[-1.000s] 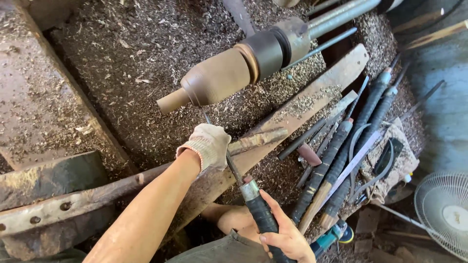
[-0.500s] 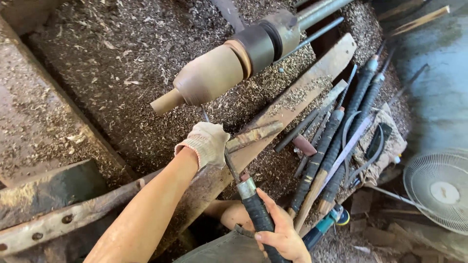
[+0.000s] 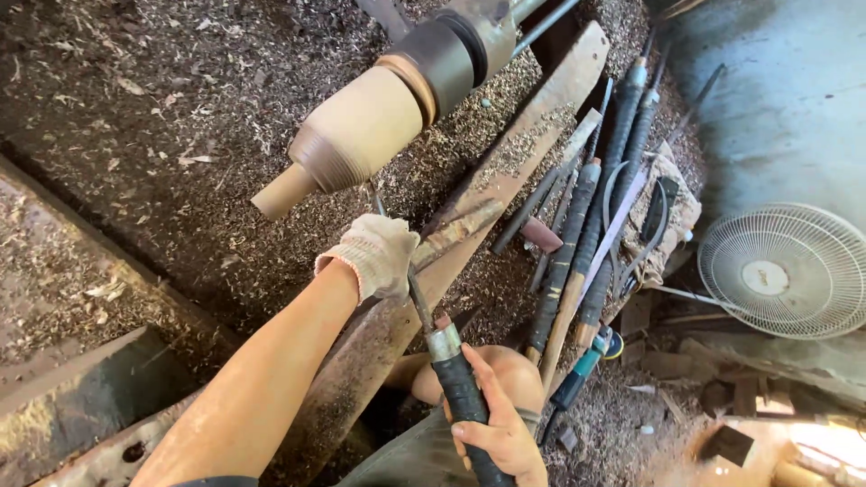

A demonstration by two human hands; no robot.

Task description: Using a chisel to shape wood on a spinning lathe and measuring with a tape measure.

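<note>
A pale wooden workpiece [image 3: 347, 135] sits on a lathe, held by a dark chuck [image 3: 444, 61]. My left hand [image 3: 374, 254], in a white knit glove, rests on the wooden tool rest [image 3: 505, 171] and pinches the steel shaft of a turning chisel [image 3: 442, 352]. The chisel's tip reaches up under the workpiece. My right hand [image 3: 501, 424] is bare and grips the chisel's black wrapped handle low in the view, near my knee.
Several long-handled turning tools [image 3: 586, 216] lie beside the tool rest on the right. A white fan [image 3: 789, 271] lies on the floor at the right. Wood shavings cover the lathe bed [image 3: 162, 117]. Wood scraps lie at the bottom right.
The view has shifted, so the workpiece now sits higher and more central. Both hands keep their hold on the chisel against the workpiece.
</note>
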